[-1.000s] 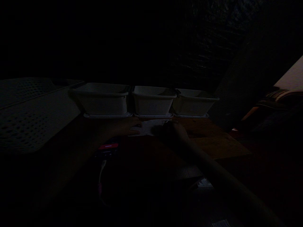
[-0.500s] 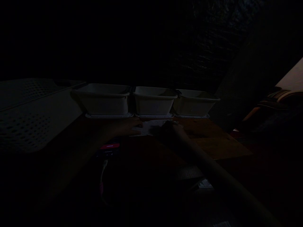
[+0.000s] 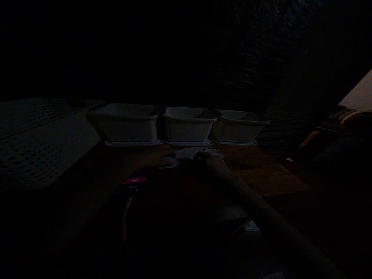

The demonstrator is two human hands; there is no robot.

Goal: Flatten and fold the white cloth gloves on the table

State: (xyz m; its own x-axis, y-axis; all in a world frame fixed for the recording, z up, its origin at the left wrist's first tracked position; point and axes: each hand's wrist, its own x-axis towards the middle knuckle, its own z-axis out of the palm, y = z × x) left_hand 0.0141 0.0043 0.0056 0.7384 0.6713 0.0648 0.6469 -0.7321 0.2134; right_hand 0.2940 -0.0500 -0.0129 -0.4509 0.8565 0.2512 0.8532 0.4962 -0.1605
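Note:
The scene is very dark. A pale flat piece, paper or cloth [image 3: 188,154], lies on the wooden table [image 3: 261,174] just in front of three white tubs. My left hand [image 3: 155,157] rests on its left edge, fingers lying flat. My right hand [image 3: 209,162] lies over its right part, knuckles up, fingers curled down onto it. Whether either hand grips the piece is lost in the dark.
Three white rectangular tubs [image 3: 128,123] [image 3: 188,124] [image 3: 238,127] stand in a row at the table's back. A perforated pale panel [image 3: 37,147] lies at left. A phone with a red screen strip [image 3: 133,181] and a cable [image 3: 125,211] sit near my left forearm.
My right hand has shifted slightly toward me and left, uncovering more of the pale piece's right end. The left hand stays in place.

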